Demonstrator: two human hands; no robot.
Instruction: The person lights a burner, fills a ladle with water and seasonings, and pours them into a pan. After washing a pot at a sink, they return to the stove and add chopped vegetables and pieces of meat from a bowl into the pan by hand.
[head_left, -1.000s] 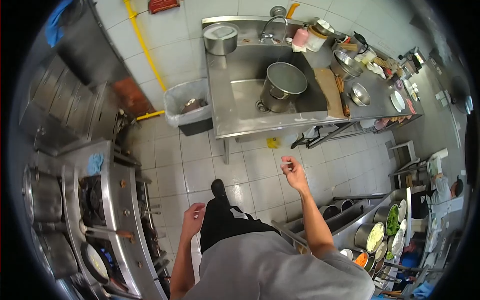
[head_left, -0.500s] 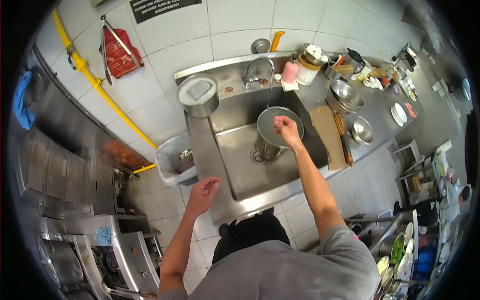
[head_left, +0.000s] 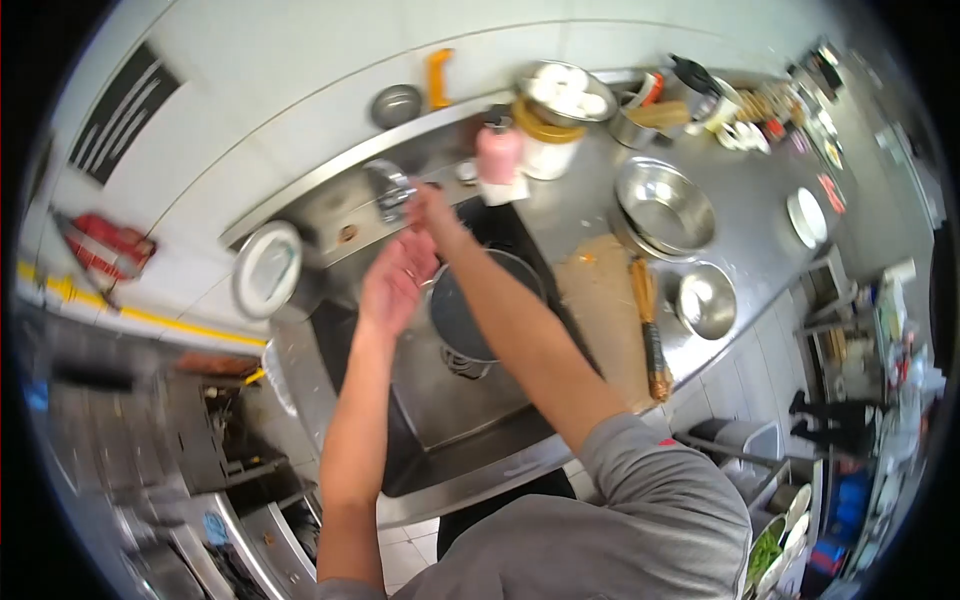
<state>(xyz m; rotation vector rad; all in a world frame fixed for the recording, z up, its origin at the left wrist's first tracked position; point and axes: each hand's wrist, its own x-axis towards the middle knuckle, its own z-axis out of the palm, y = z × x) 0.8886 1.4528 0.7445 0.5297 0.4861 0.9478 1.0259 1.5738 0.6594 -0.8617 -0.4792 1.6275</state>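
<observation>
- Tap (head_left: 390, 190) is sitting at the back edge of the sink (head_left: 420, 400), on the wall side, just left of a pink bottle (head_left: 497, 155). The frame is smearing here, so detail is thin.
- Right hand (head_left: 430, 205) is lying against the top of the tap, fingers up at the handle. Blur is hiding whether that grip is clamped on it or only touching, so I cannot tell.
- Left hand (head_left: 395, 285) is hovering just below and in front of the tap, fingers loosely apart, grip holding nothing that I can see.
- Pot (head_left: 462, 322) is standing in the sink right under both hands, mouth up, with the right forearm crossing over its rim.
- My read: the hands are working the tap. Doing it well is calling for a full wrap of the right grip on the handle, then a gentle turn. The pot is sitting close below and a hard stream is likely splashing off it.
- Left hand is looking best placed under the spout, clear of the pot rim. That is judgement only.
- Right wrist is sitting just beside the bottle, so watching that side is avoiding a knock.
- Further out on the bench (head_left: 575, 205): a cutting board (head_left: 600, 300) is lying beside the sink, a wooden-handled tool (head_left: 650, 330) is lying along its right edge, two steel bowls (head_left: 665, 205) are sitting beyond, and a round lidded tin (head_left: 268, 268) is sitting left of the sink.
</observation>
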